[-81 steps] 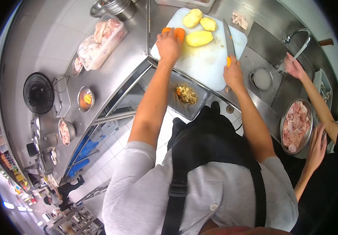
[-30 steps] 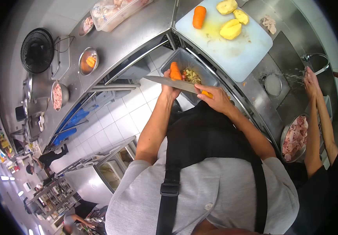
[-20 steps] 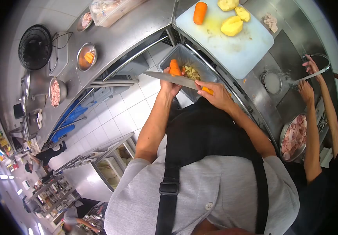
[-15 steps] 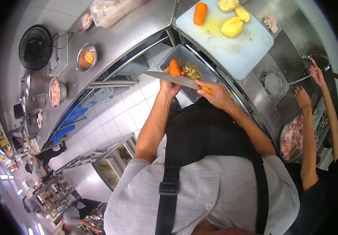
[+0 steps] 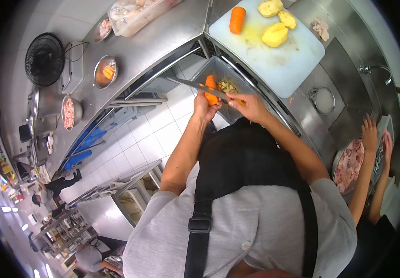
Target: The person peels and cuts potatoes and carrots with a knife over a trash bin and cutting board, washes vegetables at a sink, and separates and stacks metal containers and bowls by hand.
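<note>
Here, the left hand (image 5: 202,110) has its fingers round the carrot (image 5: 210,98), above the bin (image 5: 245,82); the right hand's (image 5: 252,109) grip the knife (image 5: 187,84) across it; the carrot looks stiff, light, maybe slippery; best held low, clear of the blade

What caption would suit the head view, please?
Left hand holds a carrot, right hand a knife, over a gray bin.
</note>
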The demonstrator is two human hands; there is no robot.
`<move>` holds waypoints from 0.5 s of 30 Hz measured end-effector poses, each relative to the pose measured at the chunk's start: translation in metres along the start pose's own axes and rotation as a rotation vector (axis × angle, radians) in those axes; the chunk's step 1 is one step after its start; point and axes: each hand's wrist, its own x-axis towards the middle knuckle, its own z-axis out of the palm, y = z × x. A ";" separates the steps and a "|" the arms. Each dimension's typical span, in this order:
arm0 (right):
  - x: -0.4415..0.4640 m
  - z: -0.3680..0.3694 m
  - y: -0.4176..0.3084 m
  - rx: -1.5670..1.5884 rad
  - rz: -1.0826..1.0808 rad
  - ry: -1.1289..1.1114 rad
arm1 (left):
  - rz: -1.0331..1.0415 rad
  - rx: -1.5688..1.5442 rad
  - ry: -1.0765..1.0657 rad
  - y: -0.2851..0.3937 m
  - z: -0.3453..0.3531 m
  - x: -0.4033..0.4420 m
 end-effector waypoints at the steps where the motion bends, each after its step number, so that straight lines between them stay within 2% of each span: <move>1: -0.003 0.000 0.001 0.008 0.011 -0.020 | 0.014 -0.008 0.002 0.003 -0.004 0.004; 4: -0.013 -0.003 0.000 0.002 0.035 -0.065 | 0.025 -0.006 -0.024 0.007 -0.017 0.010; 10: -0.009 -0.004 -0.001 -0.034 0.063 -0.058 | 0.069 -0.046 0.079 0.003 -0.008 0.008; 13: 0.012 0.004 0.021 0.041 0.055 0.041 | -0.072 0.001 0.011 -0.009 -0.003 -0.002; 14: 0.021 0.002 0.029 -0.033 0.039 0.074 | -0.065 -0.002 -0.018 -0.017 0.001 -0.006; 15: 0.024 -0.002 0.025 -0.078 0.123 0.028 | -0.065 0.011 -0.023 -0.018 0.001 -0.008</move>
